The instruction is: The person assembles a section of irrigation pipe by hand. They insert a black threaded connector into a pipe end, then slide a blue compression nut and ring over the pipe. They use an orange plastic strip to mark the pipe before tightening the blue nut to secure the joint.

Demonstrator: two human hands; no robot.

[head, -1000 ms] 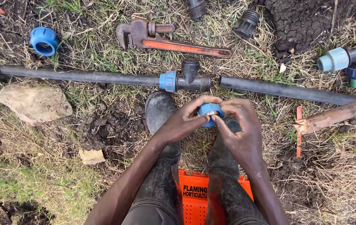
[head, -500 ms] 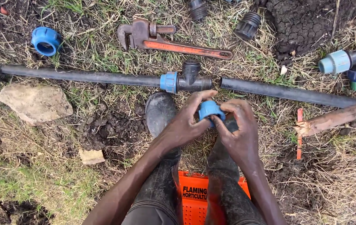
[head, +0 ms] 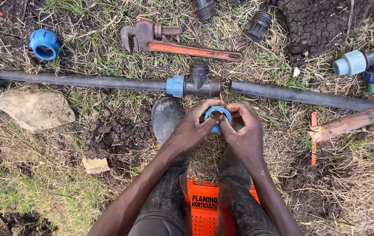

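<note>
Both hands hold a small blue ring-shaped pipe nut (head: 217,113) between the fingertips, its open end facing up. My left hand (head: 194,127) grips its left side and my right hand (head: 243,131) its right side, above my black rubber boots (head: 168,118). Just beyond the hands lies a black tee fitting (head: 200,83) with a blue nut (head: 176,86) joined to a long black pipe (head: 82,81). A second black pipe (head: 296,95) lies to the tee's right with a small gap between them.
A rusty red pipe wrench (head: 182,41) lies on the grass beyond the pipe. A loose blue nut (head: 45,44) is far left, black fittings (head: 257,25) at top, a blue-green fitting (head: 361,63) at right. A flat stone (head: 36,109) lies left, an orange crate (head: 204,205) under my legs.
The blue nut has been turned in my fingers, so its open ring now faces up. Both hands stay together in the same place.
</note>
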